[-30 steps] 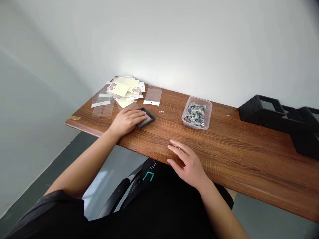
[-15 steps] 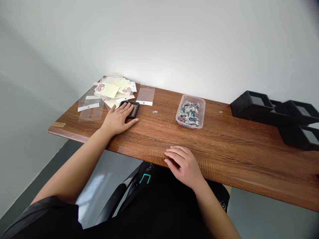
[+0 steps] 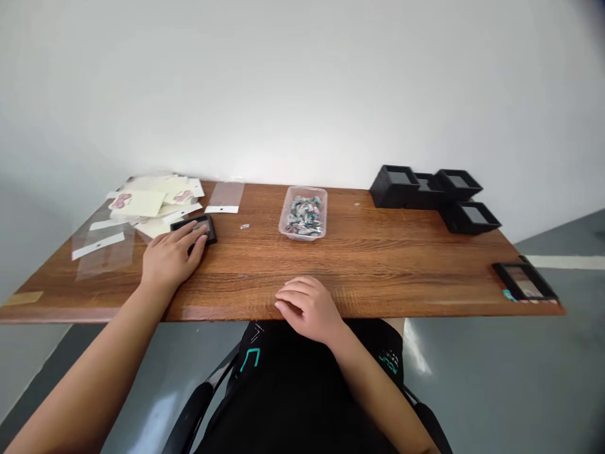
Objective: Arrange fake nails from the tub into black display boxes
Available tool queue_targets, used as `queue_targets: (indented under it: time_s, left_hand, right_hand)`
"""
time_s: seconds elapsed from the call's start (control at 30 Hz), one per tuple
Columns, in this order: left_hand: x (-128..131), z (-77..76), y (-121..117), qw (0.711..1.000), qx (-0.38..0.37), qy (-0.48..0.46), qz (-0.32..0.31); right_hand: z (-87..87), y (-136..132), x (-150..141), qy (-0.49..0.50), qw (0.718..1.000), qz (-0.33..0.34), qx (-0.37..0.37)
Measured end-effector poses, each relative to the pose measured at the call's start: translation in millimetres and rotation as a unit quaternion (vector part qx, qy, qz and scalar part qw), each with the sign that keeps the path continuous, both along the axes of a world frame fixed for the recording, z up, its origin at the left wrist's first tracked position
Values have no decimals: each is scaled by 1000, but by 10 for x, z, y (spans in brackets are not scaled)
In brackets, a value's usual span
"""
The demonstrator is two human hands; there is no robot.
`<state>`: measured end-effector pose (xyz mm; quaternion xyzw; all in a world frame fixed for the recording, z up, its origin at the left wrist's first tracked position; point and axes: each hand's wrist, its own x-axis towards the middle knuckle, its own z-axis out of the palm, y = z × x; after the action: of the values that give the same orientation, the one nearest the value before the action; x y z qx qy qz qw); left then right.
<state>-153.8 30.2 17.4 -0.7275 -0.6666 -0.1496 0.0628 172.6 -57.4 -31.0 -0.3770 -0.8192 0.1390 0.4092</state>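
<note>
Cards [image 3: 146,203] heaped at back left corner of surface [image 3: 378,265]; tray [image 3: 213,234] part-covered by left hand [image 3: 169,257] beside them. Packets [image 3: 305,214] held in tub [image 3: 302,237], set mid-back. Boxes [image 3: 391,192] grouped back right; second tray [image 3: 508,277] laid front right.

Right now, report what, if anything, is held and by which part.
No grip shows: the left hand lies partly over the black frame. The right hand is loosely curled, with nothing visible in it.

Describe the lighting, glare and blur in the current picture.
Head view: the wall is brightest low around its middle, dimmer toward the sides. Head view: pale glare on the floor. Head view: pink prints on the cards look soft. Head view: extreme top right corner is dark.
</note>
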Motion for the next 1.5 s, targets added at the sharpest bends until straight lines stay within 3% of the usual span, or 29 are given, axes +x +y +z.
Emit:
queue_targets:
  time_s: [0.23,0.37,0.47,0.57,0.63,0.73,0.87,0.97,1.07,1.17,1.27,1.37,1.43,1.5]
  left_hand:
    - [-33,39,63,1000,25,3,-17]
    - [-164,-46,193,998,21,-19,-57]
    - [-240,-127,267,996,21,-37,-79]
    - [-275,-179,270,994,30,-52,-96]
    - [-281,-182,241,992,40,-62,-105]
    - [-280,-153,194,989,51,-76,-120]
    - [-297,-120,169,987,50,-85,-130]
    - [-327,-127,171,988,41,-80,-129]
    - [-345,-135,178,987,48,-76,-131]
    - [-306,-86,156,983,94,-77,-141]
    - [-175,58,102,973,142,-90,-157]
    - [38,264,92,962,176,-150,-147]
    - [215,418,155,947,198,-170,-185]
    - [441,599,264,918,234,-165,-275]
  right_hand:
    - [85,-92,127,2,997,-29,74]
    - [371,21,636,-28,980,-132,143]
    - [709,410,1243,-64,953,-251,155]
    - [974,1023,1802,-111,923,-345,129]
    - [1047,1441,2046,-152,910,-370,104]
    - [1016,1910,2206,-214,902,-368,71]
    - [844,2181,2241,-245,902,-350,56]
    - [750,2193,2251,-219,910,-347,60]
    - [801,2123,2239,-156,923,-343,79]
    - [1047,2001,2128,-42,929,-345,125]
    - [1445,1825,1848,126,912,-344,185]
    - [1871,1624,1442,278,898,-278,199]
    - [2097,1509,1165,339,898,-213,182]
    - [2242,1425,923,389,892,-160,165]
